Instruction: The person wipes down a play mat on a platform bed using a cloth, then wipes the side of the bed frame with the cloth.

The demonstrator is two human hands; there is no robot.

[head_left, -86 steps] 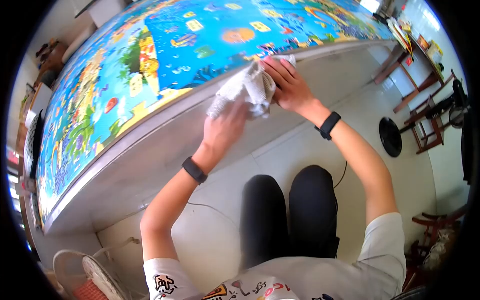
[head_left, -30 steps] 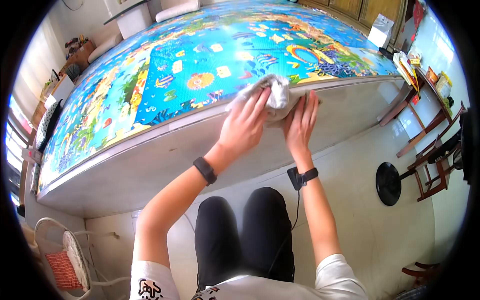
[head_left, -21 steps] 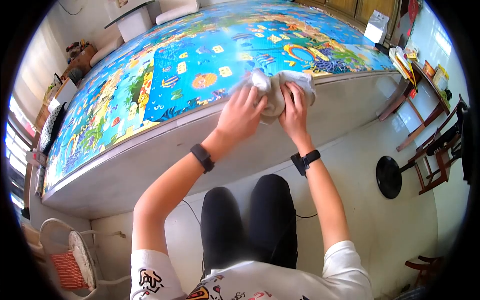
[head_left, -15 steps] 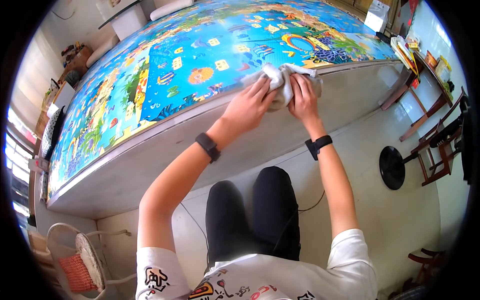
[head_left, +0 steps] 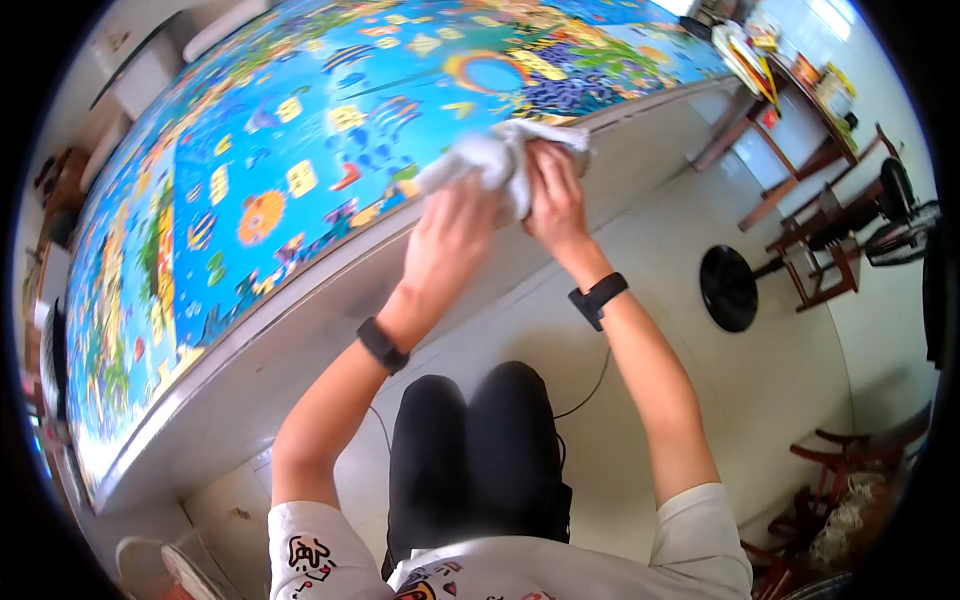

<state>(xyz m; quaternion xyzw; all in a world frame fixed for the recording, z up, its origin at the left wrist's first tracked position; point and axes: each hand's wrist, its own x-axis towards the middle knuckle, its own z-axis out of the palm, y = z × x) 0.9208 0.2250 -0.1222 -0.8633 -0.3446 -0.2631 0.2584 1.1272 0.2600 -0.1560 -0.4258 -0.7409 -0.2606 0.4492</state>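
A light grey cloth (head_left: 508, 160), bunched up, lies at the edge of a raised platform covered by a blue mat (head_left: 330, 130) printed with sea creatures. My left hand (head_left: 452, 232) is closed on the cloth's left part and is blurred by motion. On its right part, my right hand (head_left: 556, 200) grips the cloth with bent fingers. Some of the cloth hangs over the platform's edge (head_left: 400, 217). Both my wrists wear black bands.
Below the edge is the platform's pale side wall (head_left: 320, 345). A wooden table (head_left: 795, 110) with papers and packets stands at the right, near a round black base (head_left: 728, 288) and a wooden chair (head_left: 818, 235). A thin cable (head_left: 585, 395) lies on the floor.
The view has turned, so the mat and furniture appear shifted left. Both hands still hold the cloth at the edge; the left hand is now smeared by motion and the cloth's folds have changed.
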